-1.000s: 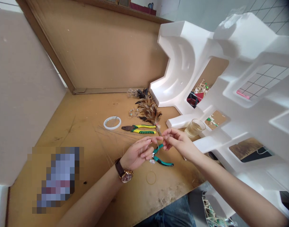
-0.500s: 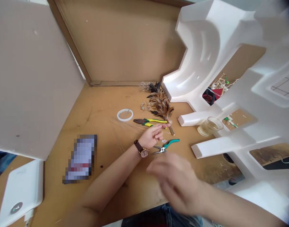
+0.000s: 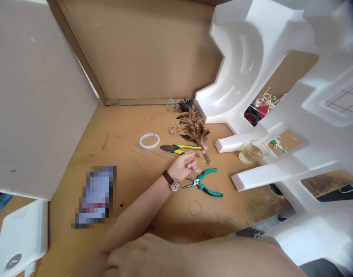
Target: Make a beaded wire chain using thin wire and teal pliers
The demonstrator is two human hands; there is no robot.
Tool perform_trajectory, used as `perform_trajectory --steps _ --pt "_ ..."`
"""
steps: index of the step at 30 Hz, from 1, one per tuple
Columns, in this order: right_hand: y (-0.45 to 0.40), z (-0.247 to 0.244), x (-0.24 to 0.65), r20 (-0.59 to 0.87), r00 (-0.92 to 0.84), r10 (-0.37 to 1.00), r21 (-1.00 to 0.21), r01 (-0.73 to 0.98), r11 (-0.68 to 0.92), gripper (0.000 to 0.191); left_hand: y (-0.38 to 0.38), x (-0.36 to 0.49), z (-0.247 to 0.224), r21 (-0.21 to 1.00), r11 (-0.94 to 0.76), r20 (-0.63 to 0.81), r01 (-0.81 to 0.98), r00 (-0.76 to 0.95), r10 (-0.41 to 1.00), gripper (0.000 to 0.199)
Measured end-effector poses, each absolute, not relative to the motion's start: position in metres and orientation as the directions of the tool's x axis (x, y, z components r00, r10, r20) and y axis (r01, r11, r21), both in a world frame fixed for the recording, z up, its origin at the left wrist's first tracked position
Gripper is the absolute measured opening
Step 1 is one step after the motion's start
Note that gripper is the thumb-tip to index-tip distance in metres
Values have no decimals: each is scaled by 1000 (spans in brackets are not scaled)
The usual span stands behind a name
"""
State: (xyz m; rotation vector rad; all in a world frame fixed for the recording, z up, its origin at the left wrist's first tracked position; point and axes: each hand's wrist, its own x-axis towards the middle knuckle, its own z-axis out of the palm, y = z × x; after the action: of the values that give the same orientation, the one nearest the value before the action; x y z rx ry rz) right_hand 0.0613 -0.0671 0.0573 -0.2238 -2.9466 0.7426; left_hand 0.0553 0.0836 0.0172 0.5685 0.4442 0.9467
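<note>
My left hand [image 3: 183, 165], with a brown-strapped watch [image 3: 175, 186] at the wrist, rests over the table near the handles of the yellow-green pliers [image 3: 183, 148]. Its index finger points out and the others curl loosely, holding nothing I can see. Close to the fingertips lies the handle of a brown feather duster [image 3: 195, 125]. Below the hand are teal-handled long-nose pliers [image 3: 203, 182] and a thin ring [image 3: 194, 207]. At the bottom, my right hand [image 3: 138, 254] reaches across against my left forearm, its fingers mostly hidden.
A white tape ring [image 3: 149, 141] and thin wires lie left of the pliers. The pixelated phone-shaped object [image 3: 97, 194] and a white power bank [image 3: 23, 234] are farther left. White moulded foam [image 3: 242, 96] stands at right around a glass of liquid [image 3: 253, 152]. Cardboard [image 3: 141, 50] walls the back.
My right hand has swung down and left, from beside the teal pliers to my left forearm, uncovering the pliers and thin ring. My left hand has kept its pose; the view shifted slightly.
</note>
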Motion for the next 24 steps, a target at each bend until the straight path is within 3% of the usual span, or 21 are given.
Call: perform_trajectory --steps 2,3,6,8,15,20,24 --pt "-62 69 83 20 -972 234 -487 195 851 12 84 52 18 626 457 -121 -631 501 857 15" --pt "-59 71 99 9 -937 348 -500 298 814 9 85 50 18 623 452 -124 -638 490 863 14" --pt "-54 68 155 -54 -729 682 -551 592 589 17 88 45 18 612 432 -120 -662 463 878 14" --pt "-54 61 193 -127 -619 775 -546 696 467 22 90 42 19 610 418 -110 -673 450 886 14" --pt "-59 56 265 -249 -382 890 -413 873 259 23 89 41 20 615 402 -96 -678 442 892 15" --pt "-47 63 268 -243 -373 896 -381 886 265 20 86 41 22 629 407 -113 -662 440 891 14" --pt "-46 63 285 -258 -350 900 -213 930 301 25 85 41 24 637 398 -113 -660 431 896 15"
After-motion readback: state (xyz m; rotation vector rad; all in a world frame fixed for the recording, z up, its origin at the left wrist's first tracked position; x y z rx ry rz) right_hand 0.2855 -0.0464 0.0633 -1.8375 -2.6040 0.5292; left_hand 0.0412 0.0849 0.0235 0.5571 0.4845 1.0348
